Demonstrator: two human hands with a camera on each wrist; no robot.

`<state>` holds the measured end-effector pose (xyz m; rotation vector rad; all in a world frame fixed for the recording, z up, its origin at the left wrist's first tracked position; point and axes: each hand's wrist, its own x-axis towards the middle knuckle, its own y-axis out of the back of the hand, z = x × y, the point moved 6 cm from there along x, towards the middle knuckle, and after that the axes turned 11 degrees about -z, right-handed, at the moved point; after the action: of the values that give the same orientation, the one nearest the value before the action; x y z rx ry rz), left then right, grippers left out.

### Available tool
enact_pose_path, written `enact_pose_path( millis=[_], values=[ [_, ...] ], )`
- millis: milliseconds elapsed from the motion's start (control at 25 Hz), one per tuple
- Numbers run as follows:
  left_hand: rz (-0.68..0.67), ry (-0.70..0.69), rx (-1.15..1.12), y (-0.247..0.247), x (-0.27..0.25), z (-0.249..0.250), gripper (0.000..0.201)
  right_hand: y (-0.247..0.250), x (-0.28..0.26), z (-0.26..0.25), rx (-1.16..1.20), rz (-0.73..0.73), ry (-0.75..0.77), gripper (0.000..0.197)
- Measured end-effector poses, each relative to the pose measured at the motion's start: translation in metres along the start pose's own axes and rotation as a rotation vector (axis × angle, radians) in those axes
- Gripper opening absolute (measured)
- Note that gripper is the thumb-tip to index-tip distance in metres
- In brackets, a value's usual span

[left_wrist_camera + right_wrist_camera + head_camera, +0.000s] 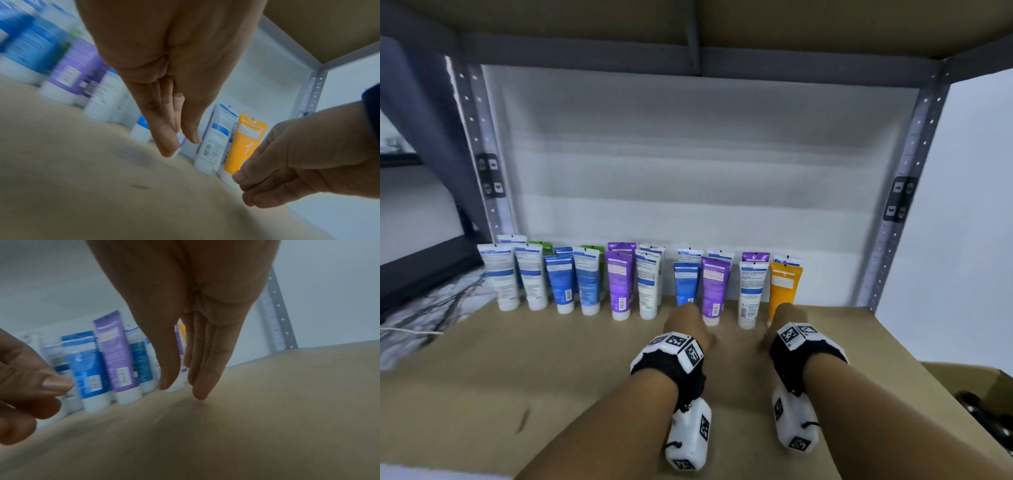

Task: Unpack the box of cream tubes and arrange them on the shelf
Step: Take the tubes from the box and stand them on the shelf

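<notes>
Both wrists hover low over the shelf (pixel 517 359); left hand (pixel 690 323) and right hand (pixel 786 320) hold nothing, fingers relaxed; tubes (pixel 619 284) stand along the far edge; box (pixel 969 387) waits right; nudge gently, closing the gap.

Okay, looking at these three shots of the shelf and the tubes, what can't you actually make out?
- Back-row tubes, head view: hidden behind the front row.
- Brown cardboard box, head view: cut off by the edge, contents unseen.
- Blue tubes, left wrist view: blurred.
- Tube label print: too small everywhere.
- Orange tube, right wrist view: mostly behind the right hand.
</notes>
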<state>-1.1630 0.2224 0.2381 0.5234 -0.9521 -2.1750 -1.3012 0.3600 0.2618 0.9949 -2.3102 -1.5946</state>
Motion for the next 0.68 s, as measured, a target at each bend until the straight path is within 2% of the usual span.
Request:
enact_pose_path(
  millis=[80,160,280,400,560,680],
  values=[
    [0.032,0.04,-0.052,0.024,-0.029,-0.032,0.034,-0.021,-0.017,-0.032,-0.075,0.004,0.065,0.036],
    [0.052,0.081,-0.105,0.047,-0.056,-0.066,0.03,-0.043,-0.04,-0.068,-0.142,0.013,0.125,0.037],
    [0.108,0.151,-0.141,0.088,-0.112,-0.132,0.024,-0.093,-0.088,-0.132,-0.15,-0.095,0.275,0.03],
    [0.222,0.236,-0.14,0.129,-0.175,-0.203,0.022,-0.14,-0.151,-0.197,-0.097,-0.162,0.435,0.019],
    [0.333,0.372,-0.141,0.164,-0.249,-0.292,0.019,-0.211,-0.229,-0.263,-0.044,-0.334,0.568,0.023],
    [0.338,0.505,-0.112,0.174,-0.294,-0.37,0.025,-0.266,-0.271,-0.301,0.013,-0.385,0.662,0.023]
  ],
)
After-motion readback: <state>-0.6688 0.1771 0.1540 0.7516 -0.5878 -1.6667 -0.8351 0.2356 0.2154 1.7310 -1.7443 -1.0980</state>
